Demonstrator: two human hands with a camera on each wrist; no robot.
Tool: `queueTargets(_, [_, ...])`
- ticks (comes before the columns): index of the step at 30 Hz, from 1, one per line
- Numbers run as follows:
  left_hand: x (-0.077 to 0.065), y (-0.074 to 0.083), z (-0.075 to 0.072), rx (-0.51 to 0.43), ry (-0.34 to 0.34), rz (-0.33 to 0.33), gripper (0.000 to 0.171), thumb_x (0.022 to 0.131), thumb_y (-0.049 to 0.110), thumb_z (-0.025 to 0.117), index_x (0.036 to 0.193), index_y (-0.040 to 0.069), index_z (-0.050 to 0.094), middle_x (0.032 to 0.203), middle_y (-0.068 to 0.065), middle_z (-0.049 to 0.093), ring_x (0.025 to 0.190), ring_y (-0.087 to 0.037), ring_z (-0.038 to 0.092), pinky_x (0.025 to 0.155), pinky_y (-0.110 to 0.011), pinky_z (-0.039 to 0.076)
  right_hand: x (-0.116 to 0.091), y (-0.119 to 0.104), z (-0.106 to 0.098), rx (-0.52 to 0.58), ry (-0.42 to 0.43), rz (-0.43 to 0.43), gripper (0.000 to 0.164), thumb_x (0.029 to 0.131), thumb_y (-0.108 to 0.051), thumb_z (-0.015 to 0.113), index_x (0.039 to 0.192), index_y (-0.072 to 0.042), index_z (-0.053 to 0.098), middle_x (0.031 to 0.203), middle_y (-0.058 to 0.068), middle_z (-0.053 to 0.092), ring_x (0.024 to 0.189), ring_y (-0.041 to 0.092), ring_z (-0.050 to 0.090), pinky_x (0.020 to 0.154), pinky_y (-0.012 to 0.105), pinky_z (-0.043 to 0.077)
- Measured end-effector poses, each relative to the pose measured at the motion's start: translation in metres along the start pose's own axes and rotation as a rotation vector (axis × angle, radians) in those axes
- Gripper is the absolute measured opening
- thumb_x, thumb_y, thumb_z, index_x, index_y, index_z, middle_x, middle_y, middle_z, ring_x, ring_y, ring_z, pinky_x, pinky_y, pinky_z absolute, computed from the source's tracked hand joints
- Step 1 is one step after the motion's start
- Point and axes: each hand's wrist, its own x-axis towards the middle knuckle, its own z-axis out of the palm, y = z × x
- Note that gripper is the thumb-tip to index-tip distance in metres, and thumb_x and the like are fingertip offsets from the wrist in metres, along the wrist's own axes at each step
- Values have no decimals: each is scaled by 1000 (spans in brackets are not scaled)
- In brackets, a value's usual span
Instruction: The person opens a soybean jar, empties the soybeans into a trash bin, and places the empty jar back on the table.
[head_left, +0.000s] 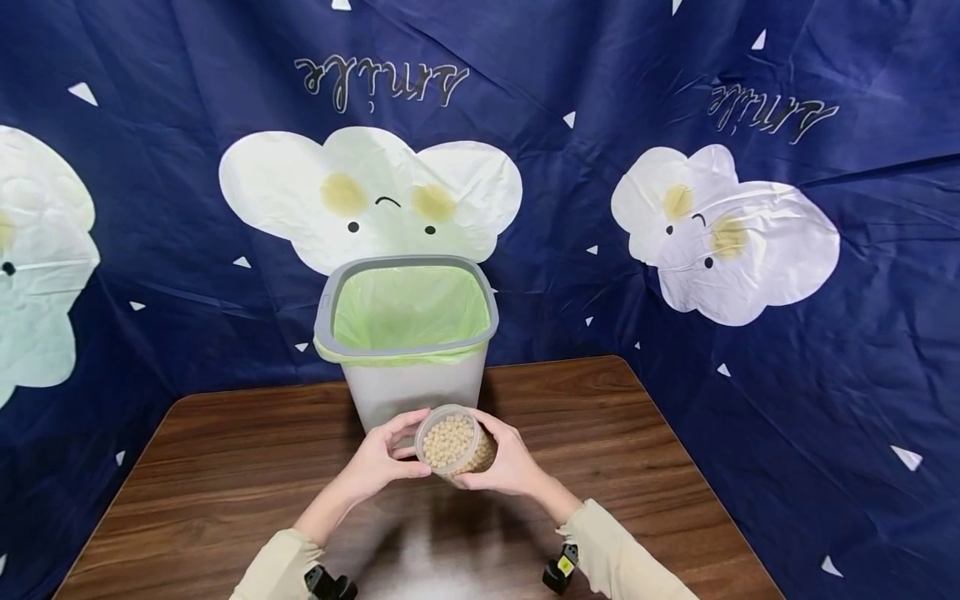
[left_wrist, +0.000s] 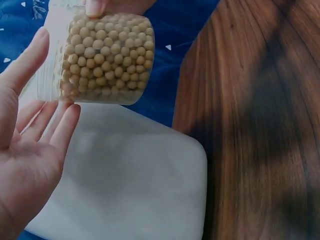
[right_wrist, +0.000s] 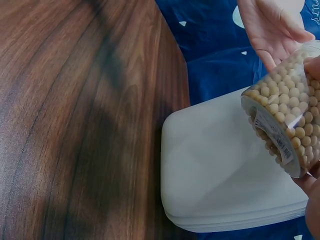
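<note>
A clear round jar point(head_left: 468, 461) full of small tan balls is held tilted, its wide end toward the head camera. Whether a clear lid covers that end I cannot tell. My right hand point(head_left: 510, 462) grips the jar's side near the base, thumb below and fingers over the top. Beside the wide end is my left hand point(head_left: 378, 457), its fingers spread and nearly straight. In the left wrist view the left fingertips point(left_wrist: 72, 112) touch the jar's underside by the rim. A label point(right_wrist: 274, 134) shows on the base in the right wrist view.
Just behind the jar stands a pale waste bin point(head_left: 420, 392) with a grey rim and a green liner point(head_left: 412, 308). It rests on a brown wooden table point(head_left: 247, 467). A dark blue cloth point(head_left: 570, 50) with white clouds hangs around the back and sides.
</note>
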Motion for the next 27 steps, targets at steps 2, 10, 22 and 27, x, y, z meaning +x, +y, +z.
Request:
queueTargets(2, [0, -2, 4, 21, 35, 20, 69, 66, -6, 76, 127, -10, 43, 123, -31, 46, 107, -9, 53, 83, -28, 50, 0, 1, -1, -22, 8, -14, 85, 55, -23, 84, 130, -10, 47, 118, 4, 58, 104, 15, 56, 87, 30, 46])
queueTargets(10, [-6, 1, 23, 40, 235, -8, 61, 65, -8, 75, 121, -10, 49, 118, -29, 51, 104, -11, 55, 81, -25, 50, 2, -5, -5, -44, 29, -7, 83, 55, -20, 84, 129, -8, 47, 118, 6, 59, 104, 17, 56, 86, 31, 46])
queueTargets(22, [-7, 0, 8, -8, 40, 74, 69, 66, -9, 74, 126, -14, 41, 121, -23, 52, 105, -8, 55, 81, -26, 50, 1, -8, -5, -22, -70, -19, 84, 55, -19, 84, 129, -7, 46, 117, 7, 59, 103, 16, 56, 87, 29, 46])
queueTargets(27, [-8, 1, 28, 62, 279, 8, 67, 65, -7, 76, 125, -6, 48, 122, -23, 51, 105, -6, 54, 81, -22, 50, 5, -21, -6, -40, 23, -21, 83, 53, -13, 84, 126, 0, 47, 115, 14, 59, 102, 22, 58, 85, 30, 47])
